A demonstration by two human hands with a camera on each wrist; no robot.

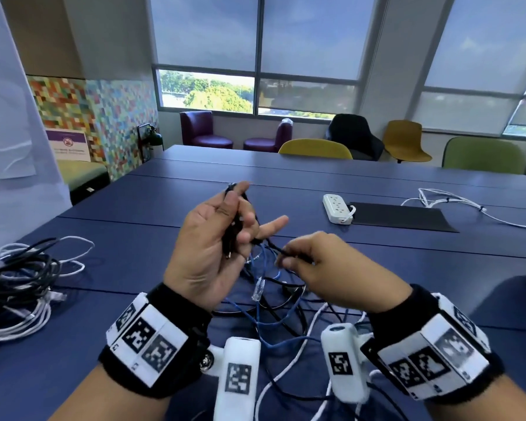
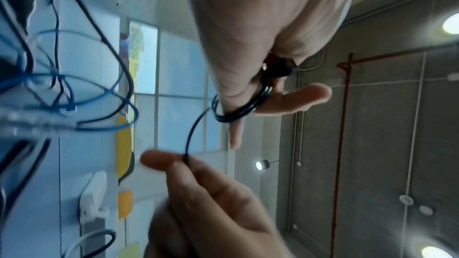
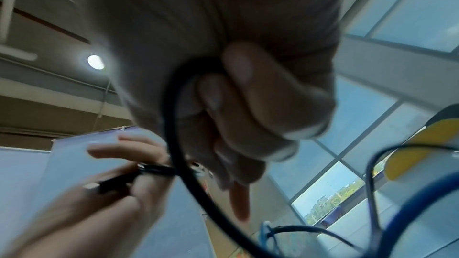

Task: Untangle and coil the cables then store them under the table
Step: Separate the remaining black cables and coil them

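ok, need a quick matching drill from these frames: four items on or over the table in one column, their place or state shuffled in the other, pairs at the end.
Items:
1. black cable
2. power strip
3. blue cable
4. cable pile

Place or state:
A. lying at the table's left edge
B. looped in the left hand, pinched by the right hand
C. tangled on the table below the hands
D. white, beside a dark mat

Pairs: 1-B, 2-D, 3-C, 4-A
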